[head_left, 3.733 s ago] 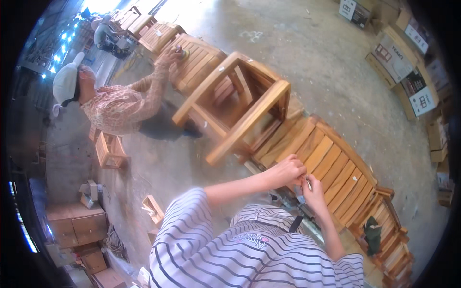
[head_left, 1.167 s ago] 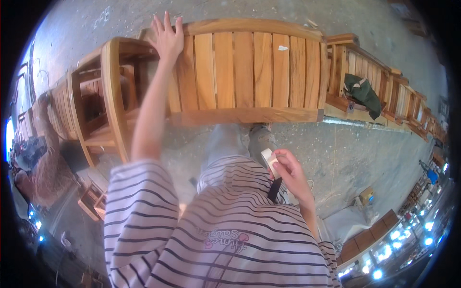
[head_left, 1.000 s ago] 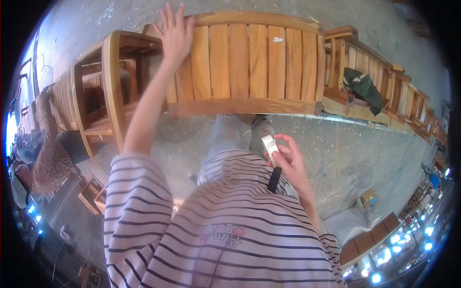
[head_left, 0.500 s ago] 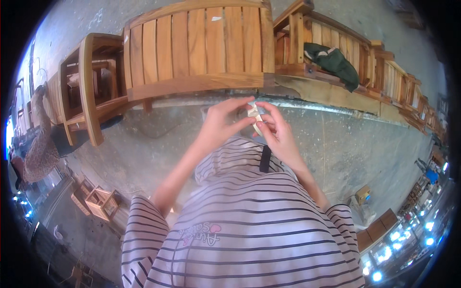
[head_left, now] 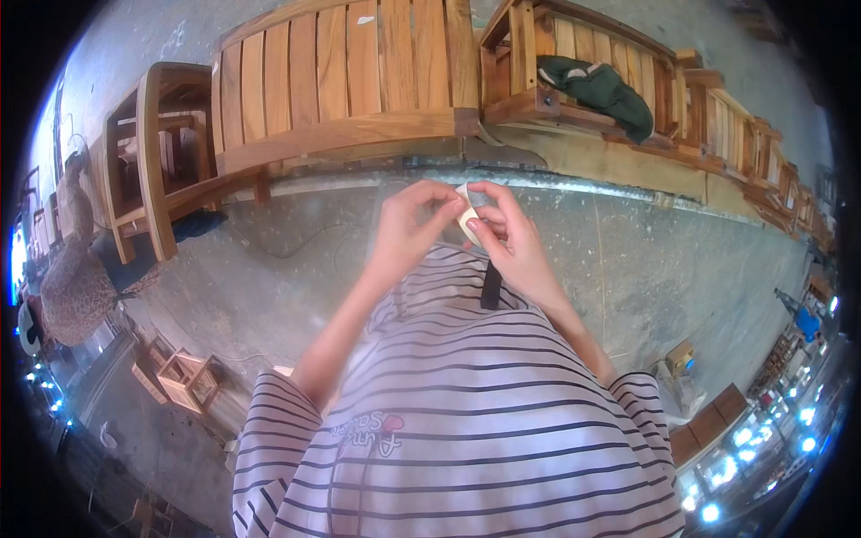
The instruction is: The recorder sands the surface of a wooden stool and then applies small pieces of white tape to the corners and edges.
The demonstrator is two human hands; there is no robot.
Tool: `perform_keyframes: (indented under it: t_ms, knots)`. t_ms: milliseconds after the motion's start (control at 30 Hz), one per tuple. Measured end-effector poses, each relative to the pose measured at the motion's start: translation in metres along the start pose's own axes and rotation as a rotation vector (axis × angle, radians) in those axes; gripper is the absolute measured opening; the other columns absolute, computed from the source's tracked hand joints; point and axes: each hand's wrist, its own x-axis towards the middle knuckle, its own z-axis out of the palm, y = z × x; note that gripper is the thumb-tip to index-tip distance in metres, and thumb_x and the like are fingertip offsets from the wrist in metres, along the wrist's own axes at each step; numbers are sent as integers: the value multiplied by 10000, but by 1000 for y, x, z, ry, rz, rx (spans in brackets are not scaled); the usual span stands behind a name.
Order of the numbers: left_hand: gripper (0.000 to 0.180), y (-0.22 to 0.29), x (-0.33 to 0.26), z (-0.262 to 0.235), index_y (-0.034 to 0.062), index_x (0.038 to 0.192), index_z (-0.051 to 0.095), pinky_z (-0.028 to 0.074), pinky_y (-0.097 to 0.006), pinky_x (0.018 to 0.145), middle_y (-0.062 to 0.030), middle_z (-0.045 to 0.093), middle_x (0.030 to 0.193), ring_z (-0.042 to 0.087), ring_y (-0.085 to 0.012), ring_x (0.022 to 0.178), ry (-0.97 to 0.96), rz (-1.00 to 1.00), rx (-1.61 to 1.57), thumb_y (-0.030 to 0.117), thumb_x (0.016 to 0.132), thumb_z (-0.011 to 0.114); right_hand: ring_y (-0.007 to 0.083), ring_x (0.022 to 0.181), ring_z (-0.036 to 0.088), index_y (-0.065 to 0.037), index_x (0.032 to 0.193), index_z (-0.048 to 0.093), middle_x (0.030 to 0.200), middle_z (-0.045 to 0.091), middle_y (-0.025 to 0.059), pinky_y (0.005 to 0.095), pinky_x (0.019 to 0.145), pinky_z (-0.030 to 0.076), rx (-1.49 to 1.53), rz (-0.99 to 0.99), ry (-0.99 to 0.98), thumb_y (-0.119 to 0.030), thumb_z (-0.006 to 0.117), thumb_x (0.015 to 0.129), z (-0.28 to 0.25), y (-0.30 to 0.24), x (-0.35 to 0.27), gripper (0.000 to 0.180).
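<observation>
Grasping the small cream roll point(head_left: 469, 221) in my right hand point(head_left: 516, 242), I have my left hand point(head_left: 404, 229) at its edge; whether those fingertips pinch it, I cannot tell. Beyond my grip stands a slatted bench point(head_left: 332, 76). Should my right thumb slacken, the roll could drop to the floor point(head_left: 646, 278) below.

In the right hand point(head_left: 511, 238), a roll point(head_left: 469, 221) is showing cream; beyond, slats point(head_left: 333, 63) are showing honey-brown, a cloth point(head_left: 614, 100) dark green; nearer, dark stripes are crossing the pale shirt point(head_left: 502, 381).
</observation>
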Motion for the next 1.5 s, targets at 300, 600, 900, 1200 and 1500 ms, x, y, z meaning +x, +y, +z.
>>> perform_keyframes:
  t_ms: [300,600,900,1200,1500]
  knots:
    - [123,4,-13,-26,0,930,695,492,-296,816,-116,700,927,661,-210,864,70,78,137,78,835,700,179,717,696,5,1066,570,878,695,140,286,621,544,-45,-41,138,-49,571,943,33,10,5,134]
    - [157,4,-7,-71,17,956,726,512,-314,789,-120,722,925,683,-212,870,-84,171,286,99,823,706,186,656,690,11,1047,575,811,688,136,286,591,523,-104,-49,192,-79,583,942,70,2,12,138]
    - [150,47,-11,-110,13,968,727,438,-258,794,-50,714,929,616,-119,892,-72,0,19,112,860,692,174,922,667,-6,1336,417,1048,645,120,281,807,518,231,-75,-43,29,559,919,90,-66,-7,441]
    - [443,84,-15,-121,41,1295,509,516,-307,824,-106,616,1110,604,-186,1013,-475,-500,-631,348,983,440,200,940,667,-36,1410,340,1168,636,142,305,857,525,316,-164,-119,28,572,907,105,-113,-25,557]
    - [361,91,-6,-121,68,1147,637,475,-373,915,-127,586,1242,583,-247,1110,-95,490,96,206,817,682,236,1085,632,-27,1503,202,1300,580,198,321,947,496,393,-255,1,75,519,911,99,-114,-29,679]
